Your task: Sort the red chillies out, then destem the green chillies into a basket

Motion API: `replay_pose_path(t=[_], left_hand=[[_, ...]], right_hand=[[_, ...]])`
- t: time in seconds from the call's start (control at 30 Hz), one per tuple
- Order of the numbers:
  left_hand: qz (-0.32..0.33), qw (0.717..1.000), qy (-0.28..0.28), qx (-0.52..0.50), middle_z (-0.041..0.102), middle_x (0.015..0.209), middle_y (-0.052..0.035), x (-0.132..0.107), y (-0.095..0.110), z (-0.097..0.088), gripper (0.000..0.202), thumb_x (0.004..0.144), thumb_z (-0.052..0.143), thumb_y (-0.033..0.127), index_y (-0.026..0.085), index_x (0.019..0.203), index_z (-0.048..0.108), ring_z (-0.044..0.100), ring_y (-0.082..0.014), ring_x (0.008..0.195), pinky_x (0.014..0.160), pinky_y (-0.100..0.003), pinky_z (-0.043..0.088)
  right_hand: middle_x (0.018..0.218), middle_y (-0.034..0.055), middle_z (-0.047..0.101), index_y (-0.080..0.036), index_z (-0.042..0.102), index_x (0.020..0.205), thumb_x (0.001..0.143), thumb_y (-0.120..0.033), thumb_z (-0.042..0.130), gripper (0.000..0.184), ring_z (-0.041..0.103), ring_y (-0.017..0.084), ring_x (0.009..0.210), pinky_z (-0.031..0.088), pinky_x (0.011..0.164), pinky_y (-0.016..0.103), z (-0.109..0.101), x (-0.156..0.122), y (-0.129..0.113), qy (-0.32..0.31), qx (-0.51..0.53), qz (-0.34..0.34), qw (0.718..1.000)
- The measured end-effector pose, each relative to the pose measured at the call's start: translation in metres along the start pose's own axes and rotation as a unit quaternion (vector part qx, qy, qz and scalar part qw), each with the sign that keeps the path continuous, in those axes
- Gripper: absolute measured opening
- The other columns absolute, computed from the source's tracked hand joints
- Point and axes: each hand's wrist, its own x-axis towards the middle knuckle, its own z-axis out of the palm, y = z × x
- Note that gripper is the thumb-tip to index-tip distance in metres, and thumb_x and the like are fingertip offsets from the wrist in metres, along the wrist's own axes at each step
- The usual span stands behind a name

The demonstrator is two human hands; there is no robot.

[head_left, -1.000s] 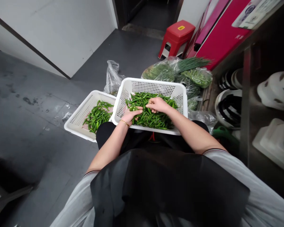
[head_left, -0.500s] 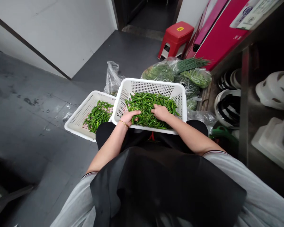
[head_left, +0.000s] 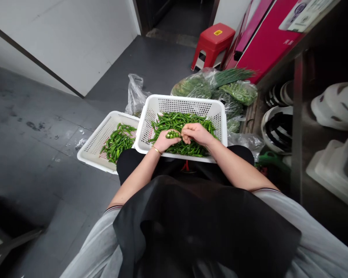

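Note:
A white slotted basket (head_left: 188, 106) rests on my knees, filled with green chili peppers (head_left: 176, 121). My left hand (head_left: 164, 141) is closed around a small bunch of peppers (head_left: 173, 134), their cut ends pointing right. My right hand (head_left: 195, 133) is curled in a pinch just beside that bunch, fingertips at the pepper ends. What the right fingers hold is too small to make out. Both hands hover over the near half of the basket.
A second white basket (head_left: 94, 144) with fewer peppers sits on the floor at the left. Bags of greens (head_left: 217, 87) lie behind, a red stool (head_left: 213, 40) beyond them. A metal shelf (head_left: 304, 116) with white dishes stands at the right. Grey floor spreads to the left.
Both hands lifted out of the pepper pile, where they were pressed half a second ago, and came together; the left now shows a gathered bunch.

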Motion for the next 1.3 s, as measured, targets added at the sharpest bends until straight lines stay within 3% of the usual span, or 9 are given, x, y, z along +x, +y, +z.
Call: replay_pose_path(t=[0.1, 0.23, 0.37, 0.53, 0.63, 0.77, 0.97, 1.13, 1.3], left_hand=[[-0.045, 0.982, 0.071, -0.169, 0.062, 0.062, 0.0009, -0.006, -0.001, -0.011, 0.024, 0.053, 0.077, 0.022, 0.013, 0.071, 0.063, 0.054, -0.01, 0.053, 0.054, -0.024, 0.045], [-0.123, 0.941, 0.121, -0.29, 0.059, 0.054, -0.0004, -0.008, -0.001, -0.035, 0.012, 0.06, 0.069, 0.019, 0.013, 0.065, 0.06, 0.057, -0.0115, 0.051, 0.056, -0.025, 0.051], [-0.15, 0.931, 0.137, -0.302, 0.068, 0.067, -0.0051, -0.012, 0.001, -0.051, 0.008, 0.064, 0.063, 0.014, 0.011, 0.071, 0.062, 0.064, -0.013, 0.059, 0.057, -0.024, 0.053], [-0.141, 0.947, 0.13, -0.257, 0.068, 0.065, -0.0056, -0.011, -0.002, -0.042, 0.016, 0.059, 0.071, 0.009, 0.01, 0.072, 0.064, 0.061, -0.0113, 0.053, 0.051, -0.022, 0.051], [-0.11, 0.956, 0.093, -0.254, 0.071, 0.072, -0.0068, -0.006, -0.004, -0.024, 0.029, 0.053, 0.08, 0.011, 0.01, 0.077, 0.065, 0.065, -0.015, 0.061, 0.052, -0.023, 0.052], [-0.134, 0.962, 0.037, -0.235, 0.071, 0.07, -0.0077, -0.006, -0.004, -0.004, 0.033, 0.053, 0.083, 0.016, 0.009, 0.08, 0.066, 0.064, -0.0149, 0.055, 0.046, -0.023, 0.048], [-0.161, 0.956, 0.076, -0.235, 0.069, 0.065, -0.0065, -0.011, 0.001, -0.002, 0.026, 0.056, 0.079, 0.009, 0.009, 0.077, 0.064, 0.06, -0.0124, 0.048, 0.043, -0.022, 0.047], [-0.182, 0.942, 0.11, -0.259, 0.072, 0.075, -0.0107, -0.014, 0.006, -0.029, 0.023, 0.065, 0.073, 0.009, 0.008, 0.086, 0.063, 0.062, -0.0109, 0.055, 0.049, -0.019, 0.051], [-0.131, 0.957, 0.099, -0.239, 0.071, 0.073, -0.0057, -0.013, 0.001, -0.031, 0.055, 0.059, 0.077, 0.007, 0.012, 0.111, 0.061, 0.062, -0.0105, 0.055, 0.052, -0.02, 0.05]], right_hand=[[0.088, 0.0081, 0.07, -0.015, 0.067, 0.105, 0.097, -0.039, 0.043, 0.035, 0.066, 0.017, 0.073, 0.047, 0.065, 0.026, 0.015, 0.001, 0.009, -0.05, -0.142, 0.06, 0.987], [0.115, 0.0108, 0.065, -0.025, 0.066, 0.119, 0.093, -0.038, 0.052, 0.033, 0.066, 0.023, 0.096, 0.048, 0.072, 0.028, 0.054, 0.014, 0.009, -0.162, -0.373, 0.031, 0.913], [0.104, 0.013, 0.07, -0.017, 0.069, 0.102, 0.087, -0.031, 0.059, 0.023, 0.067, 0.024, 0.095, 0.048, 0.071, 0.028, 0.074, 0.036, 0.004, -0.241, -0.406, 0.01, 0.882], [0.073, 0.0059, 0.07, -0.015, 0.059, 0.083, 0.085, -0.02, 0.056, 0.006, 0.066, 0.015, 0.063, 0.049, 0.058, 0.024, 0.038, 0.044, 0.001, -0.106, -0.128, 0.08, 0.983], [0.063, 0.0014, 0.066, -0.017, 0.053, 0.084, 0.092, -0.023, 0.046, 0.012, 0.06, 0.012, 0.049, 0.047, 0.049, 0.022, 0.021, 0.036, -0.008, -0.033, 0.066, 0.111, 0.991], [0.073, 0.0068, 0.069, -0.015, 0.058, 0.079, 0.094, -0.028, 0.045, 0.024, 0.064, 0.015, 0.065, 0.047, 0.06, 0.024, 0.018, 0.021, -0.026, -0.015, -0.092, 0.041, 0.995], [0.11, 0.0153, 0.065, -0.017, 0.068, 0.112, 0.099, -0.037, 0.037, 0.039, 0.064, 0.023, 0.094, 0.043, 0.071, 0.029, 0.027, 0.003, -0.021, 0.016, -0.43, 0.088, 0.899], [0.113, 0.01, 0.064, -0.026, 0.07, 0.111, 0.089, -0.033, 0.057, 0.027, 0.065, 0.022, 0.092, 0.045, 0.07, 0.028, 0.049, 0.002, 0.01, -0.19, -0.41, 0.11, 0.885], [0.092, 0.0083, 0.069, -0.015, 0.063, 0.086, 0.085, -0.022, 0.059, 0.008, 0.067, 0.016, 0.079, 0.048, 0.067, 0.023, 0.039, 0.018, 0.017, -0.058, -0.175, 0.102, 0.977]])
